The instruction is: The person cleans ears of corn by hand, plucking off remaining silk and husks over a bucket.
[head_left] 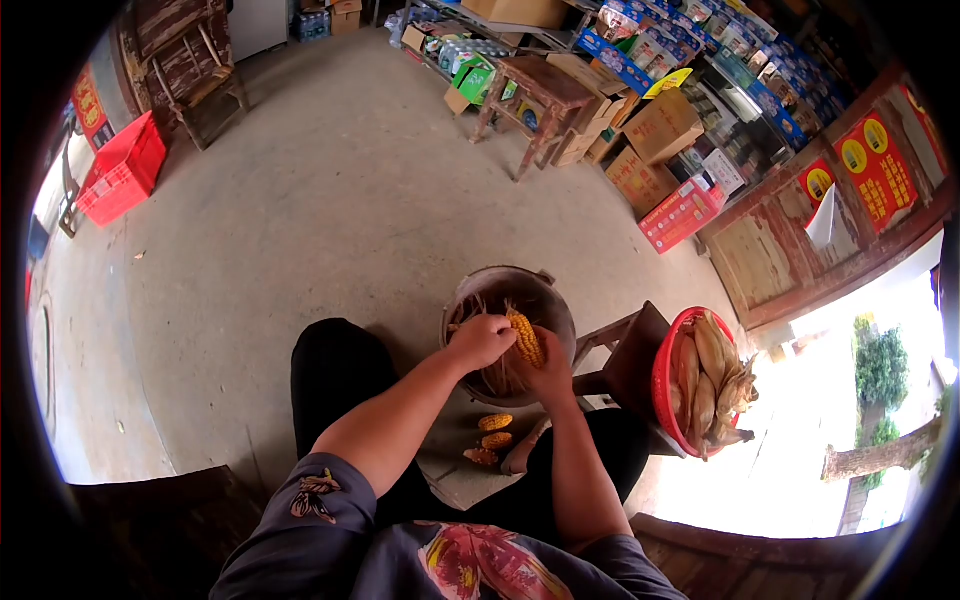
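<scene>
A peeled yellow corn cob (527,340) is held above a wide round metal bucket (553,292). My right hand (548,374) wraps around the lower part of the cob. Against the cob's other side press the curled fingers of my left hand (480,342), closed; any silk or husk in them is too small to make out. Pale husk strips (500,380) lie inside the bucket. On the floor between my feet are three more peeled cobs (496,440). To the right, a red plastic basket (661,385) holds several ears still in their husks (708,365).
The basket rests on a wooden stool (635,350). A red crate (130,170) and a wooden chair (190,70) stand at the far left. Cardboard boxes (660,130), a small wooden table (535,95) and goods shelves line the back right, beside wooden door panels (780,240).
</scene>
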{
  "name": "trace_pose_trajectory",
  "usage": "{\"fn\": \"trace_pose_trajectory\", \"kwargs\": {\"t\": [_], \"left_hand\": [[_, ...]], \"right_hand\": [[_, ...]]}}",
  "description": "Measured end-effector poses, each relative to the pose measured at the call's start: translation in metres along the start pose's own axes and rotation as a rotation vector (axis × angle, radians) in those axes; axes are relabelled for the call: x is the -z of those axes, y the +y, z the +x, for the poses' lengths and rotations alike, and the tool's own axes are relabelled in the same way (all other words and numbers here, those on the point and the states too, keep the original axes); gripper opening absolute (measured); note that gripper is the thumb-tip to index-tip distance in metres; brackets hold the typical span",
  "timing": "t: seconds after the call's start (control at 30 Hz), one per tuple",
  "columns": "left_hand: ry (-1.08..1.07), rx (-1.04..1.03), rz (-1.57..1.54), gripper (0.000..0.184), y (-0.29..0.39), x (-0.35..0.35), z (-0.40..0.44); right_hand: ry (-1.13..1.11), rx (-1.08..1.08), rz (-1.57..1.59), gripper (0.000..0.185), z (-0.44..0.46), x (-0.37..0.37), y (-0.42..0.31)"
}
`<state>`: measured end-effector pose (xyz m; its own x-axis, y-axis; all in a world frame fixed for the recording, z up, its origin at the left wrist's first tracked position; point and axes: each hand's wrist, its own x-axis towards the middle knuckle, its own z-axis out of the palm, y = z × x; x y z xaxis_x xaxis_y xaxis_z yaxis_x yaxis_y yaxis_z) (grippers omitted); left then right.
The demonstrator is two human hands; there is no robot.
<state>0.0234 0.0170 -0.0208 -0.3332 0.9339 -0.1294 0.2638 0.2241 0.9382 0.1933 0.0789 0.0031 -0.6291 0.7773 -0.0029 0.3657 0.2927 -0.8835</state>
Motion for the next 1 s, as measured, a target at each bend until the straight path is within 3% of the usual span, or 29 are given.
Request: {"fn": "trace_pose_trajectory", "kwargs": {"t": [0.1,0.2,0.33,0.43,0.5,0.63,0.7,0.93,1.0], "left_hand": [[0.099,0.016,0.046,0.029,-0.011,0.0,0.008],[0.167,0.219,0.139,0.03,-0.017,0.004,0.014],[0.122,0.251,0.194,0.033,-0.019,0.001,0.009],[0.233,0.149,0.126,0.038,-0.026,-0.011,0.007],[-0.15,0.272,-0.141,0.049,-0.018,-0.003,0.011],[-0.29,0.243,-0.299,0.059,0.018,0.004,-0.008],[-0.209,0.009,-0.242,0.063,0.02,0.002,-0.014],[-0.096,-0.156,-0.146,0.032,0.004,-0.008,-0.006],[-0.069,-0.084,-0.107,0.028,0.005,-0.005,-0.003]], "right_hand": [[0.006,-0.012,0.092,0.06,0.003,-0.001,0.011],[0.019,-0.173,0.351,0.056,0.002,0.003,0.01],[0.023,-0.202,0.615,0.046,0.005,0.006,0.021],[0.021,-0.292,0.837,0.04,0.004,0.01,0.024],[0.025,-0.344,0.905,0.038,0.004,0.011,0.026],[-0.006,-0.434,0.98,0.038,0.004,0.012,0.029],[-0.044,-0.457,0.973,0.039,0.004,0.011,0.028],[-0.089,-0.422,0.891,0.038,0.002,0.011,0.016],[-0.075,-0.427,0.881,0.041,0.003,0.01,0.017]]}}
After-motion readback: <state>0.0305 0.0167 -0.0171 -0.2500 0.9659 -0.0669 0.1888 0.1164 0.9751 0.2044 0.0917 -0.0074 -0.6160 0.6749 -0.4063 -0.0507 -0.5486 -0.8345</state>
